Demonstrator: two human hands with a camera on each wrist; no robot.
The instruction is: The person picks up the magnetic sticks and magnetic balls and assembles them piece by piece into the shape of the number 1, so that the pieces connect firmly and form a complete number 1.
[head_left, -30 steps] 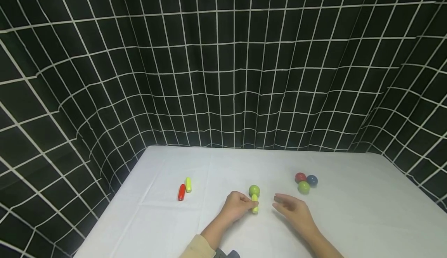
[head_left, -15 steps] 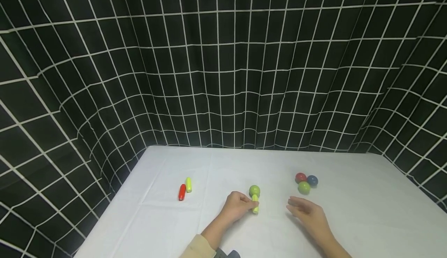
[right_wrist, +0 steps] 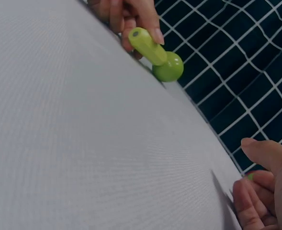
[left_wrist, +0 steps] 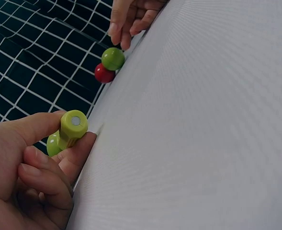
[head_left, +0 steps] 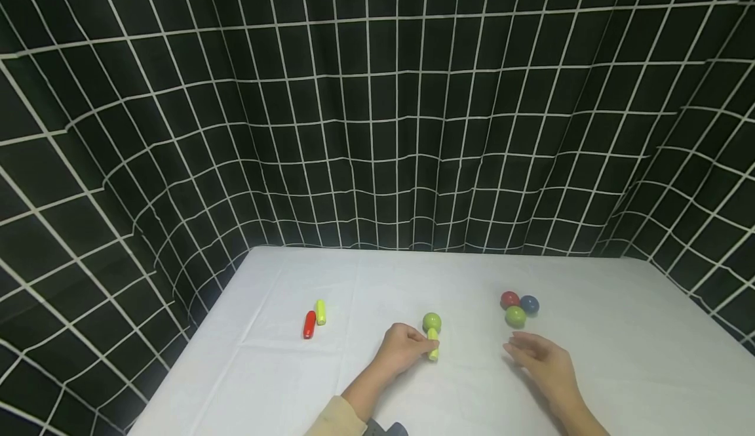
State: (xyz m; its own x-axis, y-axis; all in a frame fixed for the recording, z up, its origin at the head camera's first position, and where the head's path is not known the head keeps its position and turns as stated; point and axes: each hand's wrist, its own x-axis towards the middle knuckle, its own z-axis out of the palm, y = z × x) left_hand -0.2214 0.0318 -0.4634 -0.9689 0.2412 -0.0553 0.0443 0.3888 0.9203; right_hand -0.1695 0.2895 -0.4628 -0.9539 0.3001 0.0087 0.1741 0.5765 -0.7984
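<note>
My left hand (head_left: pixel 404 349) pinches a yellow-green magnetic stick (left_wrist: pixel 73 125) between thumb and index finger. The stick has a round metal disc in its end. Against its far end sits a green ball (head_left: pixel 432 322), touching it in the right wrist view. My right hand (head_left: pixel 545 365) holds nothing. Its fingers are loosely bent, just in front of a cluster made up of a second green ball (head_left: pixel 516 317), a red ball (head_left: pixel 510 300) and a blue ball (head_left: pixel 529 304). In the right wrist view that hand mostly hides the cluster.
At the left of the white-covered table (head_left: pixel 271 383) lie a red stick (head_left: pixel 309 324) and another yellow-green stick (head_left: pixel 321 312), side by side. A dark curtain with white grid lines (head_left: pixel 377 128) surrounds the table's back and sides.
My right hand has moved rightward, away from the held stick and toward the group of balls. My left hand keeps its pinch on the stick in the same place.
</note>
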